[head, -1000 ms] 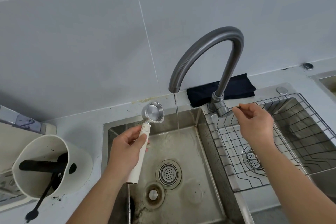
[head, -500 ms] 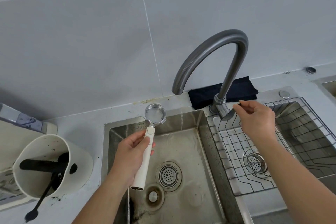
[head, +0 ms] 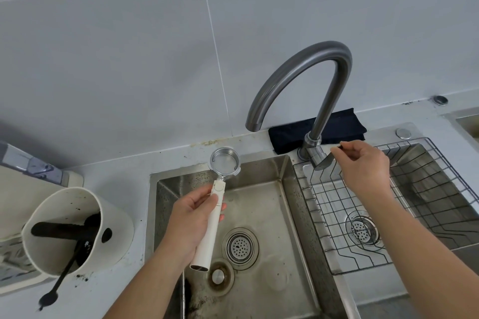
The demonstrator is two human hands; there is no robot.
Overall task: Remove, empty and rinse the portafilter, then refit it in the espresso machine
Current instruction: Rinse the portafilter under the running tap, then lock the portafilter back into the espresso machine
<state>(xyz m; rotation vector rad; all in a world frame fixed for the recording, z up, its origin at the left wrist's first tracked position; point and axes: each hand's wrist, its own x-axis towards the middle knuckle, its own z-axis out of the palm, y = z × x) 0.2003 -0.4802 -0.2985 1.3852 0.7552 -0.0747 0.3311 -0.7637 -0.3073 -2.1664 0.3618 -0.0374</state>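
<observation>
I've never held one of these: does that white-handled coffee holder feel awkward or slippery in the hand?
The portafilter is probably front-heavy: its metal basket sits beyond the left hand, which grips mid-handle. It looks rigid, a straight handle with no sag. The smooth white handle may be slippery if it is wet from the sink.

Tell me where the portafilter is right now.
In the head view, the portafilter is left of centre, held by its white handle in the left hand over the left sink basin, its metal basket left of the faucet spout.
</observation>
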